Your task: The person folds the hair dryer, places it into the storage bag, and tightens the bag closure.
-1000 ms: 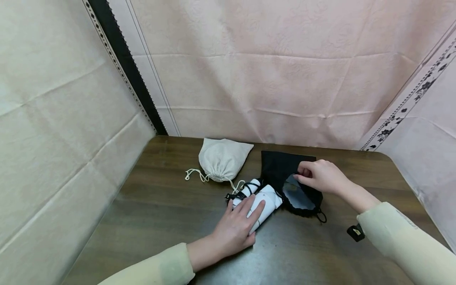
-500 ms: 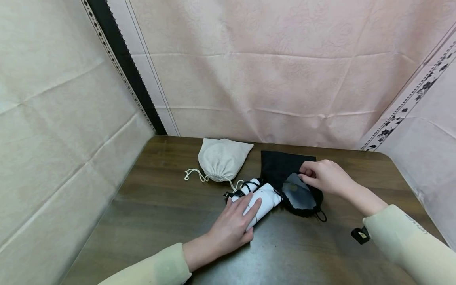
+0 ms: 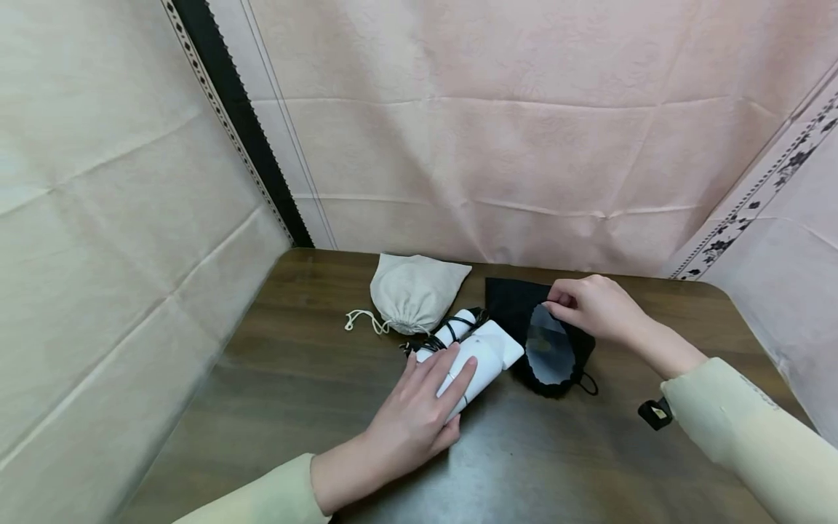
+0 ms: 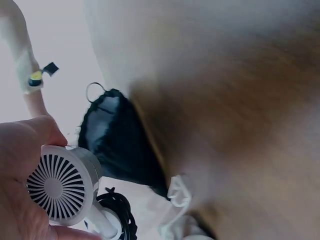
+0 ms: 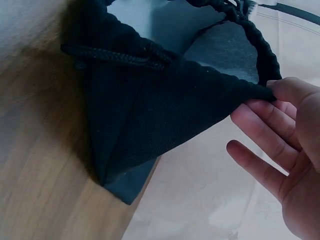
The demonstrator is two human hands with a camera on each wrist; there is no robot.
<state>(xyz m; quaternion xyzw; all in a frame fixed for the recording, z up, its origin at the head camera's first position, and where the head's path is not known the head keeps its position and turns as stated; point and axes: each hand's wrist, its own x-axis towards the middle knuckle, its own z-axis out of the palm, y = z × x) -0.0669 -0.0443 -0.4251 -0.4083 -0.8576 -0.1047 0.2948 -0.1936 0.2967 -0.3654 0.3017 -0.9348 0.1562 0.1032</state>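
Note:
A white hair dryer [image 3: 489, 356] with its handle folded and black cord wound round it lies in my left hand [image 3: 409, 418]. In the left wrist view its round slotted grille [image 4: 54, 187] faces the camera, and the fingers hold the body. My right hand [image 3: 592, 309] pinches the mouth edge of a black drawstring bag [image 3: 507, 295] between thumb and fingers. The right wrist view shows that bag [image 5: 160, 115] with its mouth held apart and a grey lining [image 5: 225, 50] inside. The dryer's far end is close beside the bag's mouth.
A cream drawstring pouch [image 3: 415, 291], gathered shut with its cords trailing, lies at the back of the brown wooden table [image 3: 294, 364]. Pale cloth [image 3: 491, 131] hangs behind the table and at both sides. A black strap device [image 3: 655, 413] is at the right sleeve.
My right hand has moved slightly up, raising the black bag's edge so its mouth stands taller. My left hand has shifted a little left and toward me, with the hair dryer in it.

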